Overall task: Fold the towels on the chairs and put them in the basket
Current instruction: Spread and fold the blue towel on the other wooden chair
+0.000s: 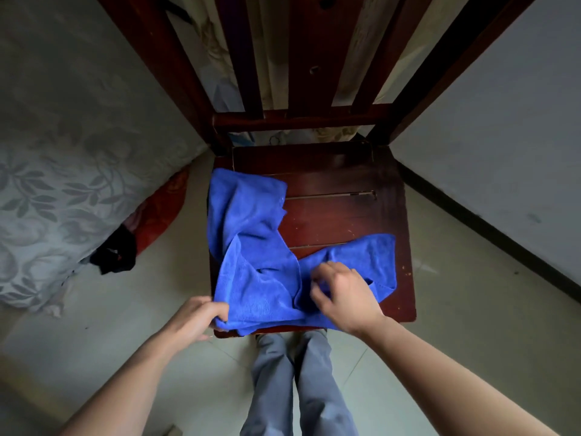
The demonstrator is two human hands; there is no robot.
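A crumpled blue towel (257, 265) lies across the left and front of a dark red wooden chair seat (339, 212). My left hand (198, 319) pinches the towel's front left corner at the seat's edge. Over the towel's front middle, my right hand (342, 297) curls its fingers into a fold of the cloth. One end of the towel stretches to the seat's right side, another bunches toward the back left. No basket is in view.
The chair's slatted back (301, 73) rises ahead. A bed with a grey leaf-patterned cover (63, 184) stands at the left, with red and black cloth (138, 228) beside it. A white wall with dark skirting (490, 221) runs on the right. Pale floor tiles surround my legs.
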